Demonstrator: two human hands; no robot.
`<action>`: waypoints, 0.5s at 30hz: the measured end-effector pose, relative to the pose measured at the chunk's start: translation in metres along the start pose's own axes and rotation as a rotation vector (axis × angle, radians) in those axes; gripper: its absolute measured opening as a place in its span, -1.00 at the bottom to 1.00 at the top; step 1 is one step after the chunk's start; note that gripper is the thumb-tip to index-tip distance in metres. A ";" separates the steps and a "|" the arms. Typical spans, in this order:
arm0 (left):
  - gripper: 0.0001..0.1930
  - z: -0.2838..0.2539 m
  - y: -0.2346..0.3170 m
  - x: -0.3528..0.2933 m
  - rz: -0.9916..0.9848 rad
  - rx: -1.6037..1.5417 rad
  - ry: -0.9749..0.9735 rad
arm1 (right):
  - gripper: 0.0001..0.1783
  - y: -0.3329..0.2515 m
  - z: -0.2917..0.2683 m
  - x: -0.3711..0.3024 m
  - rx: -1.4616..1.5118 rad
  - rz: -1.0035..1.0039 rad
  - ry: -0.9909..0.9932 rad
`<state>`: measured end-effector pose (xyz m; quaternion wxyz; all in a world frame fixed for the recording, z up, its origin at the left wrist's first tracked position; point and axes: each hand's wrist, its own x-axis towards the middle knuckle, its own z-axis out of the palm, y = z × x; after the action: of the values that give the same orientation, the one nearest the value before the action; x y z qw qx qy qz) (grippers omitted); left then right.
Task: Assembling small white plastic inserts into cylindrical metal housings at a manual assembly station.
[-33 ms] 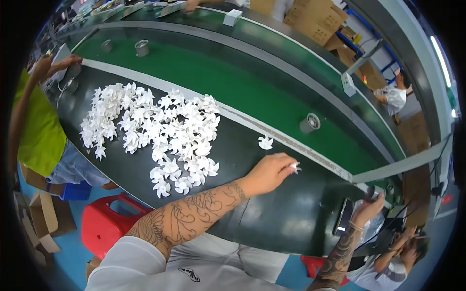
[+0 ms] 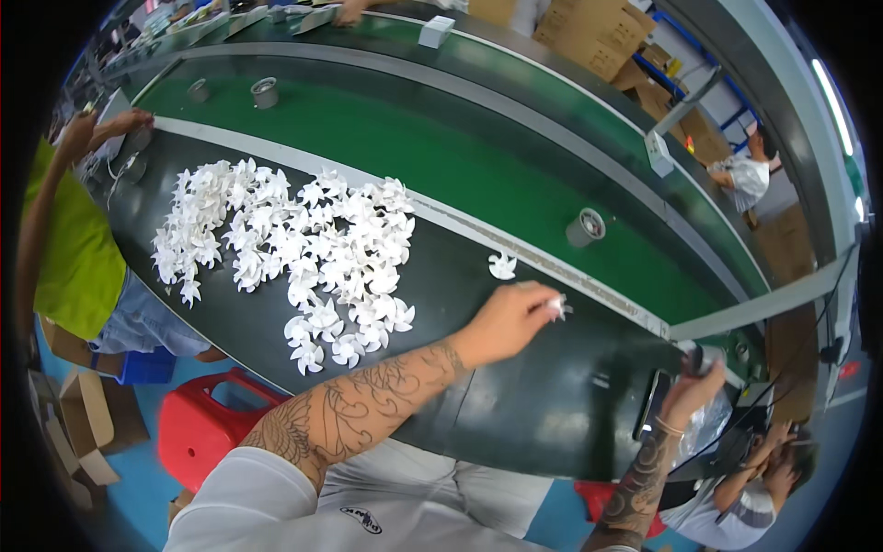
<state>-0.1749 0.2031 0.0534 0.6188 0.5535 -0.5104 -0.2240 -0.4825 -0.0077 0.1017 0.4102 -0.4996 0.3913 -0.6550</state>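
My left hand [image 2: 506,322] reaches over the dark tabletop and pinches a small white fan wheel [image 2: 556,308] between thumb and fingers. Another white fan wheel [image 2: 502,266] lies alone just beyond that hand. My right hand [image 2: 692,394] is closed around a grey cylindrical housing [image 2: 704,361] at the table's right end; the fingers hide part of it. A big loose heap of white fan wheels [image 2: 340,248] covers the left half of the tabletop.
Beyond a metal rail runs a green conveyor belt [image 2: 441,156] carrying several grey cylinders [image 2: 586,227]. A phone [image 2: 652,405] and a clear plastic bag [image 2: 704,428] lie beside my right hand. A red stool [image 2: 212,428] and a person in yellow-green [image 2: 78,248] are at left.
My right hand has shifted slightly left with the grey housing, which now shows more plainly. My left hand, with the fan wheel, has barely moved.
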 end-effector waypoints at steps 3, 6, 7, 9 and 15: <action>-0.77 -0.003 -0.009 0.009 -0.336 -0.545 0.035 | -0.59 -0.003 0.062 -0.064 0.204 0.372 -0.360; -0.75 -0.013 -0.001 0.007 -0.369 -0.668 0.076 | -0.61 -0.002 0.132 -0.111 0.410 0.777 -0.620; -0.73 -0.011 0.000 0.007 -0.290 -0.655 0.061 | -0.60 0.004 0.141 -0.119 0.456 0.840 -0.655; -0.76 -0.007 -0.002 0.009 -0.198 -0.468 0.024 | -0.59 0.012 0.154 -0.133 0.498 0.908 -0.684; -0.78 0.000 0.005 0.002 -0.119 -0.125 -0.067 | -0.58 0.011 0.150 -0.143 0.558 0.923 -0.662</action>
<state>-0.1755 0.2031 0.0592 0.6204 0.5354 -0.4821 -0.3099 -0.3106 0.1051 0.0731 0.8647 -0.3297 0.2334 -0.2986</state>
